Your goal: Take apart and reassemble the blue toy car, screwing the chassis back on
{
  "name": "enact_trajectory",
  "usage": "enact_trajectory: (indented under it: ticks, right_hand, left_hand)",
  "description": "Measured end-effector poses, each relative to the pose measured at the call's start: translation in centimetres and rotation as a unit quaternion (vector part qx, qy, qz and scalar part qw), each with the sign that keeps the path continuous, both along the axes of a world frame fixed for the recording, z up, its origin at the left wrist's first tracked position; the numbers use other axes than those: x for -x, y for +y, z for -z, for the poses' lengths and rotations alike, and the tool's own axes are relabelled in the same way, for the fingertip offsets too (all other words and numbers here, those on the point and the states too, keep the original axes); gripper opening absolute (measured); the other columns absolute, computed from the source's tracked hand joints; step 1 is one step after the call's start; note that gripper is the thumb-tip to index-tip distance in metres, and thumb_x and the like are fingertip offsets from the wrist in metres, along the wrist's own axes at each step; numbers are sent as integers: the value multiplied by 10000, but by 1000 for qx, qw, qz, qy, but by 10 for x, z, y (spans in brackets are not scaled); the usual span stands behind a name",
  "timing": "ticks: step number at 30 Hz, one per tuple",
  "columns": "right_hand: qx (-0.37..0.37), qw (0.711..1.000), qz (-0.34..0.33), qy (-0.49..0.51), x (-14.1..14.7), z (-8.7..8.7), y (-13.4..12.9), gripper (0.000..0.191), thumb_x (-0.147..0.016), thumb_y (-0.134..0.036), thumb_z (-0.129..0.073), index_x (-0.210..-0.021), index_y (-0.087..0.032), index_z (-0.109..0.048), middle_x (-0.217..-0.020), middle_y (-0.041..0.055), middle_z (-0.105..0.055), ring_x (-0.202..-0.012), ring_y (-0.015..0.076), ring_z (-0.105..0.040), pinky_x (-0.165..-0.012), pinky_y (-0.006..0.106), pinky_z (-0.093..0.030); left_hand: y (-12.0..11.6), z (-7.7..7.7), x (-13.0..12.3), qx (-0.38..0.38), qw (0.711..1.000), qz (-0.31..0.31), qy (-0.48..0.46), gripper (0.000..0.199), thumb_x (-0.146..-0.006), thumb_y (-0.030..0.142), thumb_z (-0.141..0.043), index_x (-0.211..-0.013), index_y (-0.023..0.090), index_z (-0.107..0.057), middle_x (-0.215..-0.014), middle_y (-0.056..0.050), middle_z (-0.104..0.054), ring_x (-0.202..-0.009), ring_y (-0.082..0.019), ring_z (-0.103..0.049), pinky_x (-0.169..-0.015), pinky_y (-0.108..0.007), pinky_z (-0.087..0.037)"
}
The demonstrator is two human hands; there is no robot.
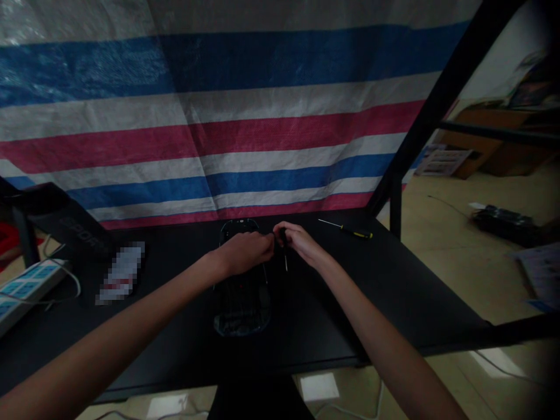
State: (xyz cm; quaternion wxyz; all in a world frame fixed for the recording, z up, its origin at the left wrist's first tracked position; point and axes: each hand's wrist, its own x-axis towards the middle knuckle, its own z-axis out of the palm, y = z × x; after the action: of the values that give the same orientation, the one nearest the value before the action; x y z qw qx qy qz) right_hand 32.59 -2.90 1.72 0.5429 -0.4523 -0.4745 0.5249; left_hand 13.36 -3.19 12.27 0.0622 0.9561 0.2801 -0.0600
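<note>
A dark toy car (242,309), long and rounded at both ends, lies on the black table (175,350) in front of me. My left hand (247,252) is above the car's middle, fingers curled closed; what they pinch, if anything, is hidden. Just right of it, fingertips close to the left ones, my right hand (297,240) grips a small screwdriver (286,261) with a dark handle, its thin metal shaft pointing down toward the table. Farther right lies a second screwdriver (356,233) with a black and yellow handle.
To the left are a power strip (32,286) with a white cable, a blurred-out flat item (122,271) and a dark lettered box-like object (70,224). A striped plastic sheet (262,134) hangs behind the table. Black frame posts (396,204) rise at the right.
</note>
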Motion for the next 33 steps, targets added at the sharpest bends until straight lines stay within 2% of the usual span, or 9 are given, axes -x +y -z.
enact_trajectory:
  ticks: [8, 12, 16, 18, 20, 22, 26, 30, 33]
  right_hand:
    - [-29, 996, 60, -62, -22, -2, 0, 327, -612, -249, -471, -873, -194, -659, -782, 0, -607, -713, 155, -569, -653, 286, -444]
    - [-60, 990, 68, -108, -24, -2, 1, 321, -683, -234, -487, -952, -204, -659, -812, -10, -616, -721, 148, -612, -704, 304, -494]
    - [-86, 984, 58, -146, -25, -2, 0, 318, -769, -253, -563, -1076, -227, -642, -920, -2, -636, -806, 153, -683, -824, 345, -549]
    - [-92, 980, 49, -168, -26, -4, -3, 338, -804, -277, -605, -1139, -236, -628, -982, 20, -665, -866, 172, -714, -877, 375, -561]
    - [-95, 975, 46, -197, -27, -7, -7, 349, -840, -309, -630, -1182, -243, -618, -1044, 46, -693, -928, 192, -727, -918, 398, -560]
    - [-97, 966, 53, -234, -27, -10, -11, 347, -874, -348, -644, -1206, -254, -615, -1079, 59, -710, -970, 206, -723, -929, 405, -553]
    - [-96, 940, 81, -318, -28, -13, -15, 269, -885, -407, -697, -1105, -260, -652, -899, 23, -696, -818, 203, -673, -800, 366, -527]
    - [-99, 911, 109, -384, -23, -20, -18, 214, -900, -456, -702, -910, -244, -671, -691, -32, -585, -608, 157, -517, -627, 308, -402]
    - [-106, 908, 180, -362, -12, -37, -23, 297, -924, -517, -670, -853, -229, -674, -696, -26, -582, -621, 151, -502, -612, 292, -377]
  left_hand:
    - [6, 28, -13, -7, 990, 29, -136, 125, -990, 236, -546, -1021, 199, -660, -1043, -64, -728, -956, -242, -690, -834, -356, -495]
    - [25, 35, 15, -34, 971, -6, -238, 135, -988, 237, -544, -1062, 208, -654, -1033, -55, -686, -1005, -248, -625, -940, -408, -481]
    - [44, 53, 59, -58, 925, -124, -355, 218, -959, 297, -586, -1152, 213, -641, -1217, -84, -618, -1187, -297, -557, -1108, -527, -416]
    - [48, 68, 78, -11, 892, -176, -416, 332, -943, 343, -620, -1253, 224, -606, -1325, -90, -567, -1303, -297, -511, -1181, -518, -375]
    - [49, 82, 91, 105, 855, -209, -463, 456, -946, 382, -627, -1375, 254, -537, -1453, -89, -509, -1394, -290, -477, -1202, -498, -374]
    - [48, 94, 99, 232, 798, -245, -499, 577, -941, 436, -636, -1469, 286, -455, -1543, -95, -474, -1444, -314, -456, -1195, -525, -387]
    - [43, 102, 104, 400, 704, -262, -526, 756, -909, 467, -690, -1573, 361, -345, -1619, -93, -441, -1430, -360, -494, -1165, -566, -421]
    - [38, 101, 106, 463, 665, -248, -530, 827, -888, 411, -735, -1598, 396, -312, -1583, -85, -487, -1418, -357, -510, -1171, -549, -420]
    - [38, 103, 108, 483, 639, -252, -543, 835, -878, 379, -745, -1594, 393, -316, -1549, -88, -506, -1381, -342, -540, -1158, -538, -432]
